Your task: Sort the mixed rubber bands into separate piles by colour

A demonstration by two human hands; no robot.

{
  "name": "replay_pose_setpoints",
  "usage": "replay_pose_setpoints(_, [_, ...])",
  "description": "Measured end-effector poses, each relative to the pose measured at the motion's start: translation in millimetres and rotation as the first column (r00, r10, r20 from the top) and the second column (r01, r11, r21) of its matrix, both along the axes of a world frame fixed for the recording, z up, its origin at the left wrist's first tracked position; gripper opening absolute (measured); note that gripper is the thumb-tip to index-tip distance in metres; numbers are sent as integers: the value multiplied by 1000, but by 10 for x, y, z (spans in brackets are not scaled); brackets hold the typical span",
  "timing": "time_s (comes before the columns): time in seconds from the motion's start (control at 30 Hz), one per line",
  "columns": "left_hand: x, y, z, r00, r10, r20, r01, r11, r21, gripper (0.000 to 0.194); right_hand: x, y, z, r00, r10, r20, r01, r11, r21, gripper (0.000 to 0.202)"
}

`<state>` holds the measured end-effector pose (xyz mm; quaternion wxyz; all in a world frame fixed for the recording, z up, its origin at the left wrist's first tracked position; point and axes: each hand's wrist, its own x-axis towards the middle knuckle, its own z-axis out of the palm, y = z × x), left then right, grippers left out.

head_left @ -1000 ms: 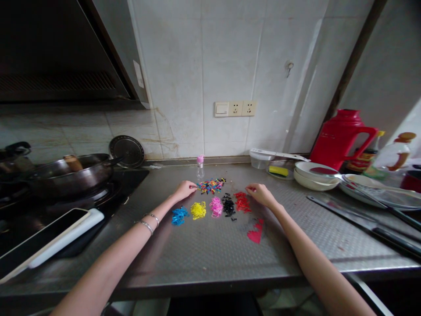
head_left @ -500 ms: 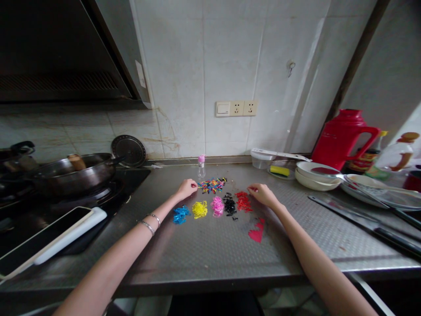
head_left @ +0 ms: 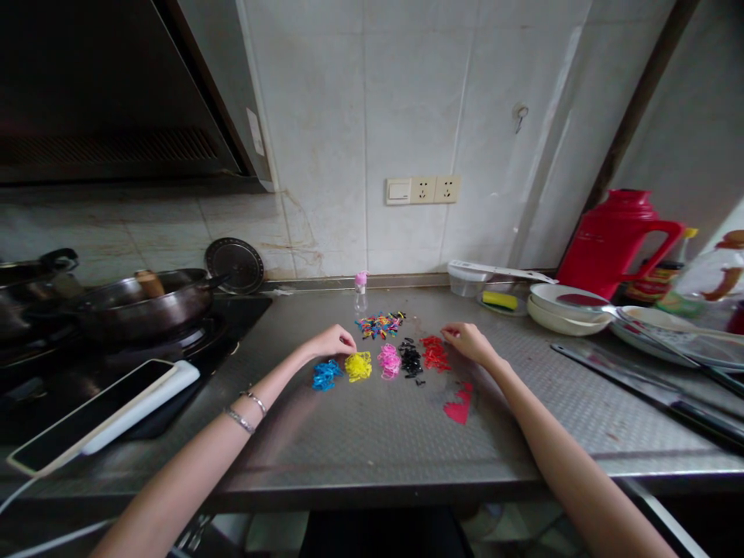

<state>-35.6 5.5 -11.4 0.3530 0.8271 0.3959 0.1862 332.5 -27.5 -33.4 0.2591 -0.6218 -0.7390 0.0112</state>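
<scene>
Small rubber bands lie sorted in little heaps on the steel counter: a blue pile (head_left: 327, 375), a yellow pile (head_left: 359, 366), a pink pile (head_left: 389, 361), a black pile (head_left: 411, 360) and a red pile (head_left: 435, 353). Behind them is a mixed-colour pile (head_left: 380, 325). My left hand (head_left: 335, 340) is pinched at the back edge of the yellow pile; whatever is between its fingertips is too small to make out. Just right of the red pile, my right hand (head_left: 466, 342) has its fingers closed together, their contents not discernible.
A small clear bottle with a pink cap (head_left: 361, 291) stands behind the mixed pile. A torn red piece (head_left: 459, 404) lies in front of the red bands. Pan (head_left: 151, 310) and phone (head_left: 93, 422) are left; bowls (head_left: 566, 314), a knife (head_left: 628, 387) and a red thermos (head_left: 616, 244) are right.
My left hand has moved from the mixed pile down toward me to the yellow pile. My right hand stays beside the red pile. The whole view has shifted slightly.
</scene>
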Motion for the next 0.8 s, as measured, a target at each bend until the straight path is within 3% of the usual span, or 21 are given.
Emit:
replay_pose_setpoints(0.2, [-10,46,13,999,33,8,-33,998,44,23,22,7,-13,1000,-3,-20,3,1000,4,28])
replay_pose_setpoints(0.33, [-71,201,-46,974,198,113,-216,961,174,28,10,-8,-1,999,-12,-31,12,1000,-4,27])
replay_pose_setpoints(0.5, [-199,389,-159,891,401,214,-447,858,254,39,-18,-33,26,1000,-22,-18,22,1000,-20,26])
replay_pose_setpoints(0.6, [-255,440,-201,851,455,262,-515,822,244,40,-40,-52,46,1000,-21,-4,21,1000,-8,25])
replay_pose_setpoints(0.8, [-303,436,-218,817,492,302,-552,819,158,43,-116,-79,113,999,-40,-14,40,999,-12,25])
